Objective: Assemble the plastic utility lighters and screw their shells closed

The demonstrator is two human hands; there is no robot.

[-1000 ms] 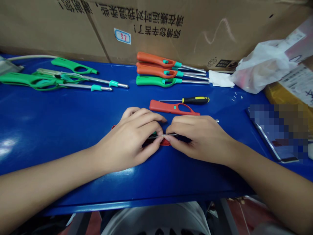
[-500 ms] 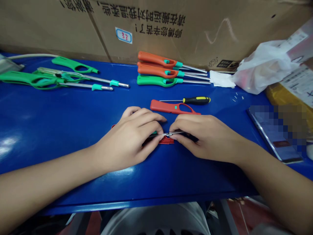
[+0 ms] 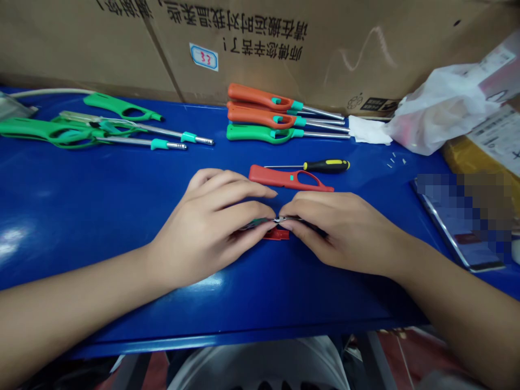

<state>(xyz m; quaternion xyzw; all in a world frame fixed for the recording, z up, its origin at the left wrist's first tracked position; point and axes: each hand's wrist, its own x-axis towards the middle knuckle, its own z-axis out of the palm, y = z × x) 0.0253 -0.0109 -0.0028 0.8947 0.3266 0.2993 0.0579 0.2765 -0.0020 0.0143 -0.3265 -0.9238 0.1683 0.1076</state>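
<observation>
My left hand is closed in a pinch on a small dark and green lighter part. Facing it, my right hand pinches a thin metal piece, and the fingertips of both hands nearly meet there. Under the fingers lies a red lighter shell half, mostly covered by my left hand. Just beyond the hands is another red lighter shell half with a trigger loop. A black and yellow screwdriver lies behind it. How the two small parts join is hidden by my fingers.
Orange lighters and a green lighter lie in a row at the back. Opened green lighter pieces are at the left. A cardboard box stands behind the blue table. A plastic bag and a phone are on the right.
My left hand has shifted slightly left and its fingers have risen a little, still pinching. The small parts between the fingertips moved up slightly. My right hand is almost unchanged.
</observation>
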